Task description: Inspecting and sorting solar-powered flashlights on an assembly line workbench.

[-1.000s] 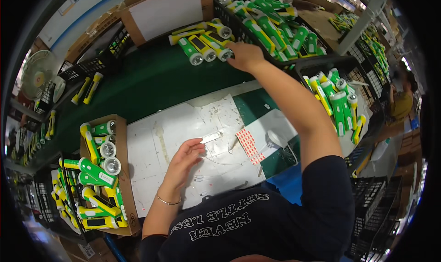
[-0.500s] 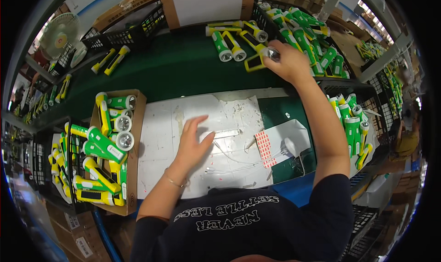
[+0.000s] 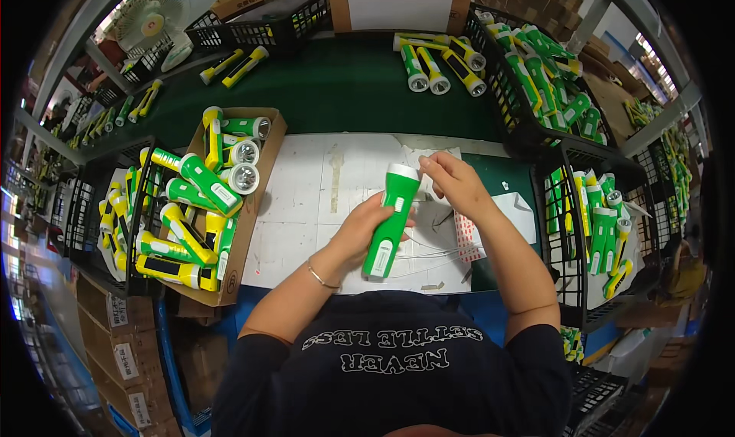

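A green flashlight (image 3: 392,219) with a white head, a white switch and a yellow edge is tilted over the white work surface, its head pointing away from me. My left hand (image 3: 367,226) is wrapped round its body, thumb on top near the switch. Just right of the head is my right hand (image 3: 453,183), fingers loosely bent with nothing visible in them. Below that hand lie a red-and-white sticker sheet (image 3: 467,240) and thin white cables (image 3: 429,251).
At left stands a cardboard box (image 3: 260,184) of green and yellow flashlights, beside a black crate (image 3: 145,215). Black crates of flashlights stand at far right (image 3: 498,77) and right (image 3: 568,245). Several loose flashlights (image 3: 436,81) lie on the green belt (image 3: 329,85).
My right hand has brought a flashlight from the far right back to the middle. My left hand, empty before, now holds it. The whole view has shifted.
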The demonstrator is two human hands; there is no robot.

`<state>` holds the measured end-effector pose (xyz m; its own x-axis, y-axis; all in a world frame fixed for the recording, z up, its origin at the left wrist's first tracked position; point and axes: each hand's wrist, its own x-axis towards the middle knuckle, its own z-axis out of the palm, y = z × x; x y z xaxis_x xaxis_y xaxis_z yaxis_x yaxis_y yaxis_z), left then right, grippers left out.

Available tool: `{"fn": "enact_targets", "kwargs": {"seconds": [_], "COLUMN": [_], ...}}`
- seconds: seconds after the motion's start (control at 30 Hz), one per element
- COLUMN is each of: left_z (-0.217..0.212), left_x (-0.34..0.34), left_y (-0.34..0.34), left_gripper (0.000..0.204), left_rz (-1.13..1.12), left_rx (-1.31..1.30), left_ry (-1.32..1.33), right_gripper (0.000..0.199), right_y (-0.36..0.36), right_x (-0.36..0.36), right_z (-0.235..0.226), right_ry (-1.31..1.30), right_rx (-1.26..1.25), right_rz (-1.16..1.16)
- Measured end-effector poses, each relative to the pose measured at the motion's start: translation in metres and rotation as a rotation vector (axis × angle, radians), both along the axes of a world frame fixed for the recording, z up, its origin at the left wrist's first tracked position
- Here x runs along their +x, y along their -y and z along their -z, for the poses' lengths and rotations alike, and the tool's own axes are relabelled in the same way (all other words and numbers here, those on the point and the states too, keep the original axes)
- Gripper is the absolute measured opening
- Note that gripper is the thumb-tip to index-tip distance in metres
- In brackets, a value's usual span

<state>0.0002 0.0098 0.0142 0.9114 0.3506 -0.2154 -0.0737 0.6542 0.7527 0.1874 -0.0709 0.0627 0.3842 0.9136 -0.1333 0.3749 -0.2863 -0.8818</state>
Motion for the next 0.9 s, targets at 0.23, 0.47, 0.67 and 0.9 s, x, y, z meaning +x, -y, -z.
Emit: {"fn": "enact_targets", "kwargs": {"seconds": [0.23, 0.47, 0.67, 0.9], "left_z": [0.010, 0.022, 0.019, 0.015], "left_x": [0.000, 0.005, 0.007, 0.013], "left_y": [-0.001, -0.004, -0.004, 0.006], "left_gripper": [0.037, 0.033, 0.031, 0.034], "left_rz": [-0.072, -0.033, -0.081, -0.106], "left_rx": [-0.042, -0.223, -0.267, -0.250], "left_ry": [-0.080, -0.076, -0.051, -0.017], "right_gripper": [0.034, 0.028, 0.029, 0.035], "right_y": [0.042, 0.064, 0.061, 0.062], "right_x": [-0.015, -0.029, -0.048, -0.069], "right_z": [0.033, 0.053, 0.024, 0.046], "right_ry": [-0.199, -0.131, 0.095, -0.238], "right_rx": [0.059, 0.021, 0.032, 0.010], "right_rz": [0.058, 0.005, -0.070, -0.151]}}
